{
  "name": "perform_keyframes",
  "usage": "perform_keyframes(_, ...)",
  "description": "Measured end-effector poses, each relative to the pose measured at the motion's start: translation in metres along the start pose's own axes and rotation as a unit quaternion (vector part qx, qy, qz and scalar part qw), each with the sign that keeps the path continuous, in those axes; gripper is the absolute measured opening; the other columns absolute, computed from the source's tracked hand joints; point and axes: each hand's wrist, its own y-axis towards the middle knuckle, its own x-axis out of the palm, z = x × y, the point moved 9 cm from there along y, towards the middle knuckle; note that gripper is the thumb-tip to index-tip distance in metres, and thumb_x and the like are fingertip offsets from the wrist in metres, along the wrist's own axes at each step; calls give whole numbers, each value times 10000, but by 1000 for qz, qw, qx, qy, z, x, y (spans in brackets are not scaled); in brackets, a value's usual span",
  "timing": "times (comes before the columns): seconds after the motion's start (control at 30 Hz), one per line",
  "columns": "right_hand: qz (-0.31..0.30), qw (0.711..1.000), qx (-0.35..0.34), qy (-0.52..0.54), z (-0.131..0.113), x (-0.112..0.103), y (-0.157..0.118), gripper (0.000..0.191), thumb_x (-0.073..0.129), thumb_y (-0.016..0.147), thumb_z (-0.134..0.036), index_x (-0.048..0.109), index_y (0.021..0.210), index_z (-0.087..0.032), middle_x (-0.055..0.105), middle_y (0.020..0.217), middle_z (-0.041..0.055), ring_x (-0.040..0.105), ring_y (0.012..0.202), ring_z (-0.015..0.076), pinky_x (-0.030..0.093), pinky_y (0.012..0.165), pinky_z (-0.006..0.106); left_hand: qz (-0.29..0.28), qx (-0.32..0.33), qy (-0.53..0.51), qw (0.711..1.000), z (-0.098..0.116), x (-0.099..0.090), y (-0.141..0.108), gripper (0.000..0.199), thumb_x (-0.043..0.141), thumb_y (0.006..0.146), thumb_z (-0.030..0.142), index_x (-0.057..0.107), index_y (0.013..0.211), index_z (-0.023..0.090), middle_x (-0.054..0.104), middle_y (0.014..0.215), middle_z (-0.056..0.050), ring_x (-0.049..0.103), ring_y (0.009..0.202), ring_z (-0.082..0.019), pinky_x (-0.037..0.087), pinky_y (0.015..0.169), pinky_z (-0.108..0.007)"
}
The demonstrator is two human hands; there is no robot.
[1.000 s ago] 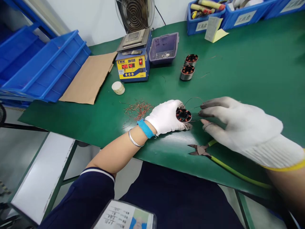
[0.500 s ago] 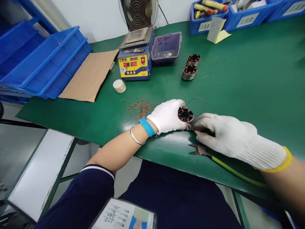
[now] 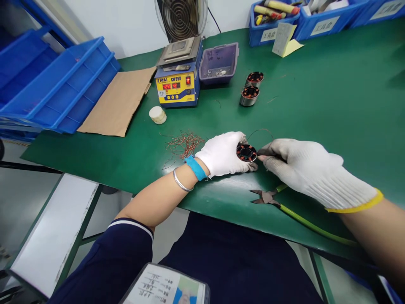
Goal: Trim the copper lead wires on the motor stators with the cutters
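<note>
My left hand, in a white glove, grips a small round motor stator with copper windings and a black core, its face turned up. My right hand, gloved too, is closed in a pinch at the stator's right edge. In the pinch is a thin wire lead, mostly hidden by the fingertips. Another fine wire arcs up from the stator's top. Beneath my right hand lie diagonal cutters with green handles, jaws apart and pointing left. One handle is partly covered by the hand.
Copper wire scraps lie left of my left hand. Two more stators stand farther back. Behind are a white round block, a CM558 heating unit, a purple bin, cardboard and blue tool boxes.
My right hand has risen slightly and shifted to the stator's right edge, uncovering more of the cutters. My left hand keeps the stator in nearly the same place.
</note>
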Motion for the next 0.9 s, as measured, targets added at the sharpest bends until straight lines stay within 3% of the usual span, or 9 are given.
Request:
perform_keyframes(0.07, -2, 1000, 2, 29, -1, 1, 2, 326, 536, 867, -438, 793, 988, -278, 756, 864, 74, 685, 772, 290, 371, 539, 325, 0, -8, -24, 1000, -3, 0, 0, 453, 890, 656, 477, 687, 954, 201, 741, 1004, -54, 699, 937, -280, 547, 770, -364)
perform_keyframes(0.17, -4, 998, -13, 68, -3, 3, 2, 298, 543, 840, -410, 779, 919, -247, 725, 734, 49, 652, 635, 235, 394, 526, 313, 13, -13, -141, 990, -9, 0, 1, 455, 899, 653, 438, 705, 980, 187, 752, 1024, -57, 711, 937, -250, 567, 811, -353)
perform_keyframes(0.23, -7, 997, -15, 74, -3, 4, 1, 289, 543, 838, -412, 771, 900, -245, 716, 705, 39, 642, 606, 227, 396, 522, 312, 48, 7, -230, 972, -11, -4, 3, 287, 843, 736, 351, 715, 916, 167, 755, 1016, -65, 717, 944, -215, 574, 862, -330)
perform_keyframes(0.33, -23, 998, -8, 65, -4, 8, -2, 270, 551, 856, -419, 765, 898, -258, 721, 722, 34, 655, 640, 238, 396, 538, 320, 105, 37, -308, 945, -13, -11, 6, 29, 715, 813, 166, 698, 791, 160, 763, 927, -52, 722, 913, -176, 574, 894, -307)
perform_keyframes(0.53, -27, 996, -63, 55, -16, 8, -5, 269, 521, 894, -387, 762, 939, -277, 770, 867, 27, 698, 766, 261, 385, 541, 320, 196, -30, -360, 912, -28, -15, 10, 137, 585, 882, 111, 664, 793, 178, 777, 936, -43, 727, 885, -169, 596, 829, -304)
perform_keyframes(0.63, -29, 996, -65, 52, -17, 9, -7, 265, 516, 896, -382, 756, 916, -273, 764, 842, 31, 693, 743, 258, 365, 526, 310, 147, -47, -381, 912, -30, -12, 14, 11, 668, 860, 159, 676, 864, 164, 772, 970, -54, 723, 911, -181, 594, 839, -312)
perform_keyframes(0.77, -34, 996, -67, 38, -19, 9, -10, 284, 494, 912, -397, 752, 944, -283, 768, 901, 39, 690, 775, 270, 335, 528, 306, -10, -37, -375, 926, -27, -1, 11, 319, 861, 686, 235, 717, 953, 134, 762, 984, -80, 715, 911, -211, 580, 846, -335)
perform_keyframes(0.83, -36, 996, -72, 35, -19, 10, -10, 304, 477, 918, -412, 752, 961, -289, 770, 928, 42, 688, 780, 270, 311, 520, 299, -31, -9, -357, 934, -24, -2, 8, 221, 828, 709, 240, 732, 879, 137, 764, 963, -79, 711, 918, -210, 569, 871, -343)
perform_keyframes(0.9, -39, 996, -74, 36, -18, 12, -10, 311, 475, 914, -427, 753, 959, -294, 769, 920, 40, 683, 769, 262, 300, 521, 293, -13, 9, -353, 935, -21, -4, 7, 110, 766, 759, 234, 725, 806, 143, 767, 938, -71, 708, 906, -195, 563, 879, -337)
